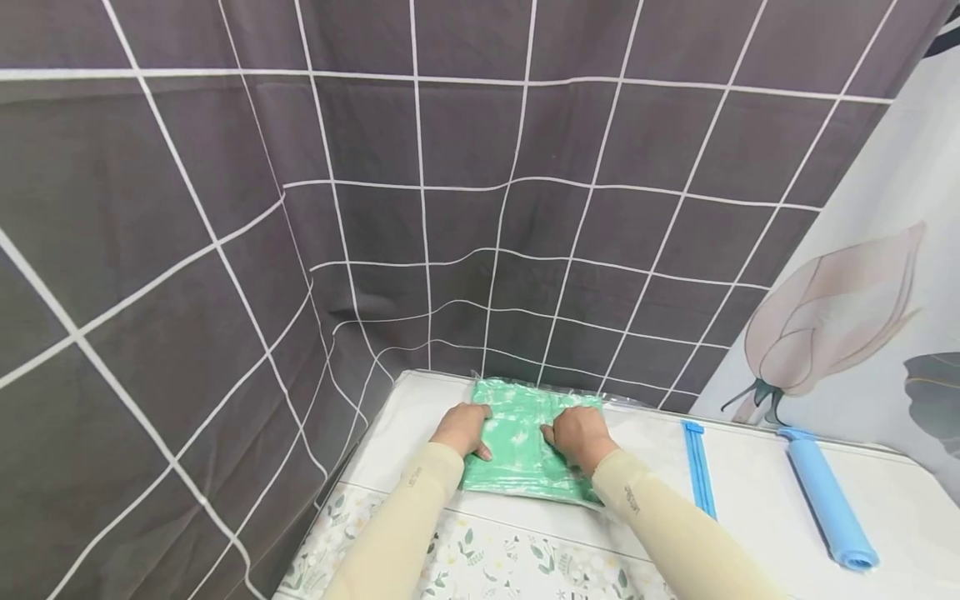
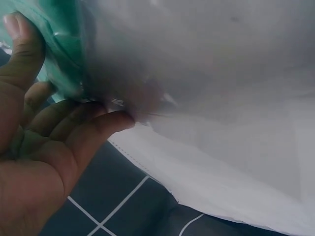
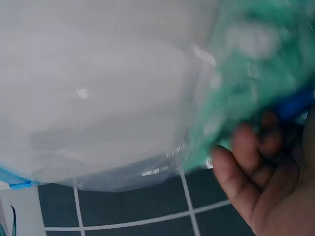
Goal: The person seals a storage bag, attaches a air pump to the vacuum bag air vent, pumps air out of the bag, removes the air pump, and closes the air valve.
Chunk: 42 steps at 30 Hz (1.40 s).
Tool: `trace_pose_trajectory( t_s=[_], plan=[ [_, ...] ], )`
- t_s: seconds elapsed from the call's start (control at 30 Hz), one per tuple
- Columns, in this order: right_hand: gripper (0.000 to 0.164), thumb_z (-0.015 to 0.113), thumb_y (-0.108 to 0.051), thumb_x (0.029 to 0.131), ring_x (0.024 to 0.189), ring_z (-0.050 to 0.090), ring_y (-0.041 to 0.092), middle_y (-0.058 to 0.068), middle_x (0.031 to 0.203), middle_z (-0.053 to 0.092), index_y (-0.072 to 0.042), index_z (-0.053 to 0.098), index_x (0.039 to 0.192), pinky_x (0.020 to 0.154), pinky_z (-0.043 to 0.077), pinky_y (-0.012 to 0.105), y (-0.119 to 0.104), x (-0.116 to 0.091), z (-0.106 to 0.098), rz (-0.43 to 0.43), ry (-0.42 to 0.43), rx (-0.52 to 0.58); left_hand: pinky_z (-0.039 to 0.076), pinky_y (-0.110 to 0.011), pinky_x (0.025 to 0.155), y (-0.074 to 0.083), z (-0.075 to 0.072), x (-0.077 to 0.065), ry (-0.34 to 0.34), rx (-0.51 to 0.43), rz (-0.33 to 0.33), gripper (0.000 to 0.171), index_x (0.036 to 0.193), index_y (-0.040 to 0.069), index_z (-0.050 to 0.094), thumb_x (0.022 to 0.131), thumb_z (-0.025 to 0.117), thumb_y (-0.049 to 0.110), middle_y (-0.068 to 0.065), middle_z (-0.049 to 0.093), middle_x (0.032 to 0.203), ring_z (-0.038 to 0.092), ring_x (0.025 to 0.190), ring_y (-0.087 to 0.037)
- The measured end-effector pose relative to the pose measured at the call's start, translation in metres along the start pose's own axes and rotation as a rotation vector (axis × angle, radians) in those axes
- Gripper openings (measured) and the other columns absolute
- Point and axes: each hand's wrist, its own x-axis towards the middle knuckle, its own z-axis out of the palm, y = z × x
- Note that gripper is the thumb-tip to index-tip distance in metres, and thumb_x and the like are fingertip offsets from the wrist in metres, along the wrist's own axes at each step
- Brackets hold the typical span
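Observation:
A flat green folded bundle (image 1: 517,437) lies inside a clear plastic bag (image 3: 123,182) on the white tabletop. My left hand (image 1: 462,429) grips the left edge of the bag; the left wrist view has its thumb (image 2: 24,42) over the green and the other fingers along the underside. On the right part of the bundle, my right hand (image 1: 581,435) holds the bag with curled fingers (image 3: 234,172). Close to those fingers is a blue piece (image 3: 295,105), partly hidden by the hand. Clear film extends past the green on both sides.
Right of the bag lies a blue zip strip (image 1: 699,471), and farther right a rolled light-blue item (image 1: 828,504). A dark grid-patterned curtain (image 1: 465,217) hangs behind and to the left. The table's front part has a floral cover (image 1: 517,554).

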Motion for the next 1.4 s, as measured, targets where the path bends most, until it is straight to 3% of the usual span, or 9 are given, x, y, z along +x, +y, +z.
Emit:
trace_pose_trajectory(
  t_s=[0.1, 0.2, 0.3, 0.4, 0.77, 1.0, 1.1, 1.23, 1.4],
  plan=[
    [0.048, 0.065, -0.054, 0.113, 0.081, 0.076, 0.028, 0.011, 0.093, 0.078, -0.01, 0.077, 0.1, 0.077, 0.071, 0.052, 0.009, -0.007, -0.006, -0.068, -0.018, 0.093, 0.051, -0.057, 0.132, -0.002, 0.006, 0.001, -0.022, 0.001, 0.017, 0.092, 0.153, 0.007, 0.069, 0.068, 0.098, 0.024, -0.021, 0.074, 0.152, 0.067, 0.146, -0.045],
    [0.025, 0.082, -0.025, 0.105, 0.093, 0.078, 0.031, 0.012, 0.112, 0.077, -0.011, 0.077, 0.125, 0.085, 0.072, 0.054, 0.018, -0.012, -0.011, -0.223, 0.015, 0.198, 0.053, -0.057, 0.13, -0.003, 0.007, 0.003, -0.017, 0.006, 0.033, 0.091, 0.151, 0.005, 0.071, 0.066, 0.099, 0.024, -0.022, 0.075, 0.15, 0.069, 0.143, -0.045],
    [0.044, 0.091, 0.002, 0.087, 0.101, 0.079, 0.031, 0.01, 0.117, 0.077, -0.014, 0.081, 0.127, 0.093, 0.071, 0.051, 0.023, -0.011, -0.012, -0.386, 0.06, 0.257, 0.054, -0.057, 0.129, -0.004, 0.003, 0.006, 0.01, -0.001, 0.025, 0.089, 0.148, 0.005, 0.073, 0.064, 0.1, 0.021, -0.021, 0.076, 0.148, 0.071, 0.14, -0.046],
    [0.05, 0.096, 0.008, 0.078, 0.104, 0.08, 0.031, 0.009, 0.114, 0.077, -0.011, 0.084, 0.123, 0.096, 0.071, 0.048, 0.026, -0.011, -0.01, -0.438, 0.093, 0.26, 0.054, -0.056, 0.129, -0.004, 0.0, 0.007, 0.006, 0.005, 0.019, 0.09, 0.149, 0.006, 0.073, 0.064, 0.1, 0.022, -0.021, 0.076, 0.149, 0.071, 0.141, -0.045],
    [0.032, 0.089, 0.008, 0.086, 0.087, 0.073, 0.023, 0.01, 0.104, 0.077, -0.007, 0.085, 0.114, 0.086, 0.071, 0.047, 0.02, -0.007, -0.009, -0.331, 0.094, 0.314, 0.053, -0.056, 0.13, -0.003, 0.0, 0.007, 0.002, -0.01, 0.026, 0.091, 0.151, 0.005, 0.071, 0.066, 0.099, 0.021, -0.021, 0.075, 0.151, 0.07, 0.142, -0.045],
    [0.023, 0.087, -0.023, 0.097, 0.082, 0.068, 0.018, 0.01, 0.102, 0.083, -0.006, 0.084, 0.113, 0.075, 0.066, 0.038, 0.038, 0.037, 0.066, -0.182, 0.165, 0.478, 0.054, -0.056, 0.129, -0.004, -0.002, 0.006, 0.003, -0.002, 0.029, 0.091, 0.15, 0.004, 0.071, 0.065, 0.099, 0.021, -0.022, 0.075, 0.15, 0.071, 0.141, -0.045],
    [0.024, 0.09, -0.028, 0.095, 0.076, 0.067, 0.018, 0.006, 0.093, 0.08, -0.007, 0.083, 0.105, 0.07, 0.064, 0.04, 0.033, 0.042, 0.066, -0.049, 0.125, 0.444, 0.053, -0.056, 0.13, -0.005, -0.003, 0.008, -0.001, -0.008, 0.031, 0.092, 0.151, 0.004, 0.071, 0.065, 0.099, 0.022, -0.022, 0.074, 0.151, 0.07, 0.143, -0.046],
    [0.025, 0.09, -0.034, 0.098, 0.075, 0.067, 0.018, 0.001, 0.085, 0.075, -0.012, 0.078, 0.096, 0.071, 0.065, 0.044, 0.019, 0.028, 0.032, 0.011, 0.06, 0.365, 0.054, -0.056, 0.129, -0.01, -0.001, 0.011, 0.006, 0.001, 0.043, 0.092, 0.151, 0.005, 0.071, 0.065, 0.099, 0.025, -0.022, 0.075, 0.151, 0.07, 0.142, -0.045],
    [0.021, 0.092, -0.009, 0.093, 0.093, 0.076, 0.027, 0.01, 0.102, 0.076, -0.005, 0.081, 0.11, 0.089, 0.071, 0.05, 0.009, -0.003, -0.017, -0.155, -0.009, 0.333, 0.053, -0.057, 0.13, -0.008, -0.001, 0.008, 0.006, -0.007, 0.036, 0.092, 0.151, 0.005, 0.071, 0.066, 0.099, 0.024, -0.022, 0.074, 0.151, 0.07, 0.143, -0.046]
  ],
)
